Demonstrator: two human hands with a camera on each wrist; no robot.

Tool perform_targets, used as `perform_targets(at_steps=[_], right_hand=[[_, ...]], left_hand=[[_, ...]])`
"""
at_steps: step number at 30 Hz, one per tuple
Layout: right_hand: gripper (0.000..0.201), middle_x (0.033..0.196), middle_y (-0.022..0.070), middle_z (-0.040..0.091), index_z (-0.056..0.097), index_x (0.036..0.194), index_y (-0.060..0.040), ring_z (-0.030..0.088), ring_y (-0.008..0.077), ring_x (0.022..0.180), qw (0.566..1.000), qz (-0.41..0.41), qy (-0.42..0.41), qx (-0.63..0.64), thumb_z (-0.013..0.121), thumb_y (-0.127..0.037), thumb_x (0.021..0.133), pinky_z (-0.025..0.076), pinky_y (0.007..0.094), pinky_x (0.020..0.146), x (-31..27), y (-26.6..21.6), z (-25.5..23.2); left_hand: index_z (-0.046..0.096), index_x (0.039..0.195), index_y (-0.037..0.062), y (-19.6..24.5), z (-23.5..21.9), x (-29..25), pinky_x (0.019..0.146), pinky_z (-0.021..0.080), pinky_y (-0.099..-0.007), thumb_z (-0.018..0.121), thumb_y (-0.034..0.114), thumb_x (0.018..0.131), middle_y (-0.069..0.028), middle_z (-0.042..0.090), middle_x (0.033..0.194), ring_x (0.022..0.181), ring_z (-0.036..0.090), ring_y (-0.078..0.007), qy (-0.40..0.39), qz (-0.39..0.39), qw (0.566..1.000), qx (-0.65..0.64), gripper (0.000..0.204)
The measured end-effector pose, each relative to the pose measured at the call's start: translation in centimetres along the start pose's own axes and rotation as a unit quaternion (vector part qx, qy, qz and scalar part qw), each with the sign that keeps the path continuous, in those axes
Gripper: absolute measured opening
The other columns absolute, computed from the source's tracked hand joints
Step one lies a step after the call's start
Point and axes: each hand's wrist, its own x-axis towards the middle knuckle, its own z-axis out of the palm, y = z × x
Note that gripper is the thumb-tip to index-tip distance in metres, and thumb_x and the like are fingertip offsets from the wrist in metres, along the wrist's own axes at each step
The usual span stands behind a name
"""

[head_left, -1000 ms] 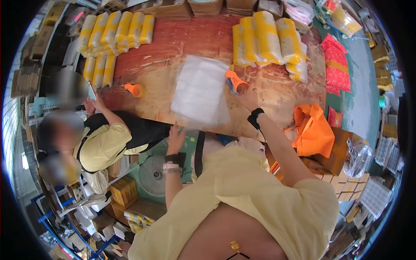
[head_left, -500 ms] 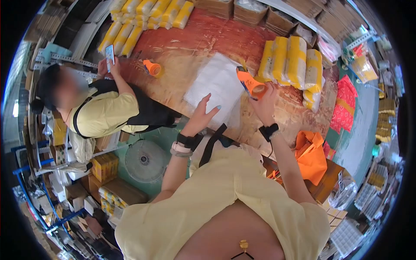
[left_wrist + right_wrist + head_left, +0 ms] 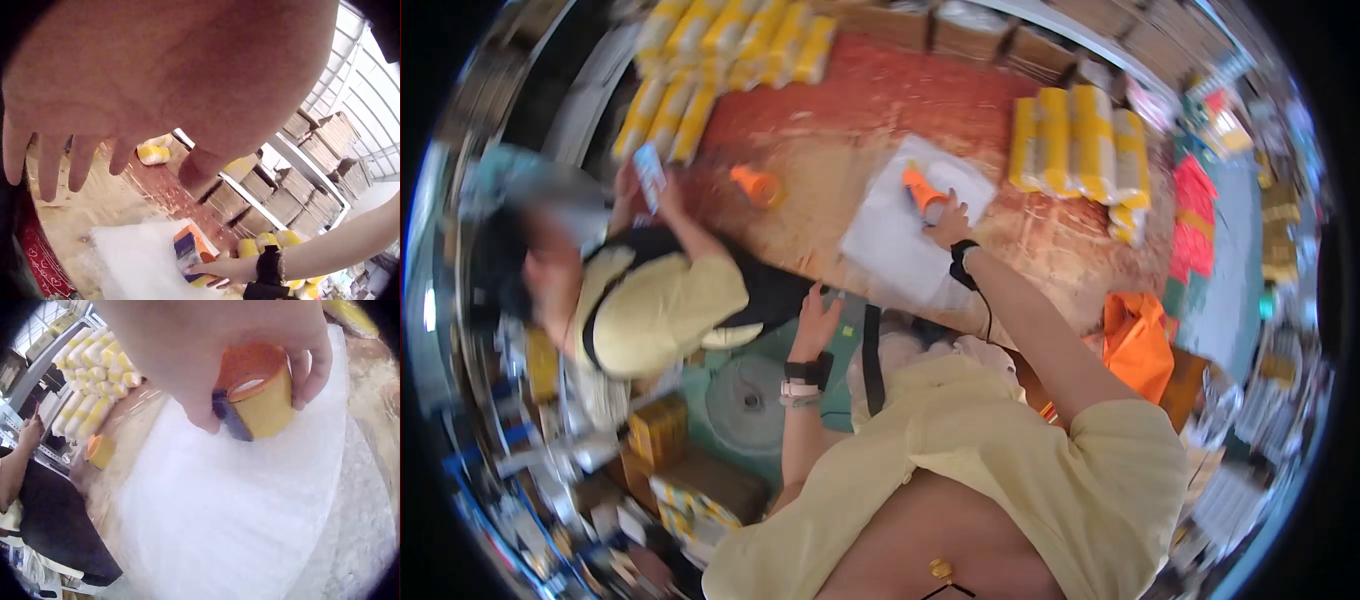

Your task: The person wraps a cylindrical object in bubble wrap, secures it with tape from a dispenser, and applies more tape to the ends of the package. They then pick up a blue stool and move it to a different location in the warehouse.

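My right hand (image 3: 949, 222) grips an orange tape dispenser (image 3: 922, 190) over the white translucent sheets (image 3: 897, 235) on the table. In the right wrist view the thumb and fingers lie on either side of its orange and yellow ring (image 3: 265, 406); whether it touches the sheets I cannot tell. Off the table's front edge, my left hand (image 3: 816, 325) holds nothing, its fingers extended; the left wrist view shows the palm (image 3: 169, 75) with spread fingers. Another orange dispenser (image 3: 756, 187) lies on the table further left.
Yellow-banded rolls are stacked at the back left (image 3: 760, 45) and back right (image 3: 1090, 140). A person (image 3: 655, 310) holding a phone (image 3: 649, 176) is at the left. An orange bag (image 3: 1138, 345) is at the right, a fan (image 3: 749, 402) below the table edge.
The tape dispenser has moved left with my right hand, from beside the sheets to over them. My left hand, which reached over the sheets half a second ago, has drawn back toward my body.
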Motion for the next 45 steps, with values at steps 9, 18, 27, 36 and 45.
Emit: perform_targets(at_steps=[9, 18, 27, 36, 45], right_hand=[[0.045, 0.103, 0.0245, 0.069, 0.062, 0.121, -0.0024, 0.066, 0.0334, 0.105, 0.947, 0.209, 0.114, 0.216, 0.064, -0.017, 0.079, 0.052, 0.0425, 0.089, -21.5, 18.3, -5.8], [0.033, 0.085, 0.0117, 0.072, 0.071, 0.104, -0.0060, 0.070, 0.0225, 0.081, 0.599, 0.608, 0.412, 0.319, 0.068, -0.011, 0.071, 0.054, 0.0341, 0.074, -58.1, 22.9, 8.4], [0.025, 0.082, 0.0098, 0.071, 0.071, 0.097, -0.0028, 0.069, 0.0206, 0.072, 0.354, 0.692, 0.311, 0.546, 0.065, -0.011, 0.075, 0.054, 0.0336, 0.063, -65.6, 20.2, 26.1], [0.067, 0.116, 0.0230, 0.066, 0.058, 0.126, -0.0042, 0.062, 0.0370, 0.113, 0.378, 0.753, 0.134, 0.522, 0.077, -0.029, 0.067, 0.051, 0.0450, 0.094, -62.2, 20.7, 40.6], [0.052, 0.108, 0.0173, 0.070, 0.061, 0.127, -0.0070, 0.069, 0.0314, 0.097, -0.017, 0.693, 0.335, 0.639, 0.066, -0.023, 0.078, 0.056, 0.0438, 0.083, -57.3, 9.1, 39.1]], left_hand=[[0.052, 0.131, 0.0001, 3.7, 7.7, 14.8, 0.096, 0.047, -0.0437, 0.064, 0.023, 0.090, -0.0253, 0.065, 0.113, 0.108, 0.062, -0.0387, -0.219, 0.274, 0.930, 0.111, 0.049], [0.062, 0.107, 0.0018, 15.0, 17.1, 11.4, 0.079, 0.052, -0.0371, 0.068, 0.006, 0.081, -0.0132, 0.068, 0.086, 0.084, 0.067, -0.0265, -0.366, 0.456, 0.799, 0.137, 0.027], [0.063, 0.104, 0.0020, 19.8, 26.3, -0.7, 0.078, 0.051, -0.0337, 0.065, 0.005, 0.081, -0.0088, 0.066, 0.085, 0.083, 0.064, -0.0198, -0.476, 0.477, 0.701, 0.232, 0.023], [0.065, 0.093, 0.0011, 15.6, 33.9, -9.5, 0.075, 0.053, -0.0298, 0.067, 0.006, 0.082, -0.0073, 0.068, 0.084, 0.079, 0.066, -0.0169, -0.532, 0.467, 0.579, 0.406, 0.012], [0.062, 0.091, -0.0003, 15.9, 43.4, -28.3, 0.066, 0.055, -0.0324, 0.072, 0.005, 0.080, -0.0094, 0.068, 0.076, 0.070, 0.067, -0.0180, -0.662, 0.542, 0.291, 0.428, 0.016]])
